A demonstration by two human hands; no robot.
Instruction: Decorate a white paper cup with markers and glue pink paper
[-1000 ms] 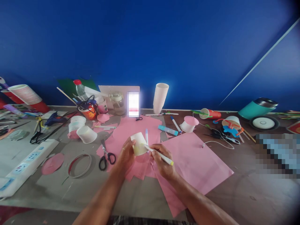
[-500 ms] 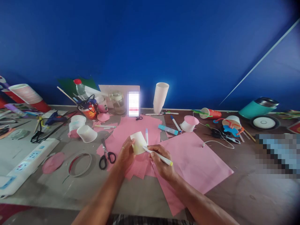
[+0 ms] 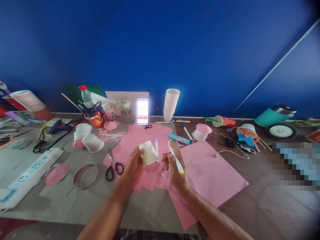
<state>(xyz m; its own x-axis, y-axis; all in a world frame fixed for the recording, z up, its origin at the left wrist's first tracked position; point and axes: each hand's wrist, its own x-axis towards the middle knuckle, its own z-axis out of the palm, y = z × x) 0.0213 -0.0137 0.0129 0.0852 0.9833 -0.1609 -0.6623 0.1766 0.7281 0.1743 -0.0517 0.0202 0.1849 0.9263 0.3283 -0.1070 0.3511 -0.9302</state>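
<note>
Left hand (image 3: 134, 165): just below frame centre, fingers wrapped round a small paper cup (image 3: 148, 152), which is held tilted on its side above the table.
Right hand (image 3: 174, 167): just right of the cup, closed round a white marker (image 3: 175, 157) with a yellow end; the marker points up and away, its tip clear of the cup.
Cup against the grip: thumb and fingers press its left side; the yellowish wall faces the marker hand, close to it but not touching.
Progress: the cup's side shows a pale yellow tint, so colouring looks partly done; how much of the wall is covered I cannot tell.
Under the hands: loose pink paper sheets (image 3: 207, 173) on the grey table (image 3: 150, 213).
Nearby: black-handled scissors (image 3: 113, 164) lower left of the cup; a stack of white cups (image 3: 171, 104) at the blue wall, upper centre.
</note>
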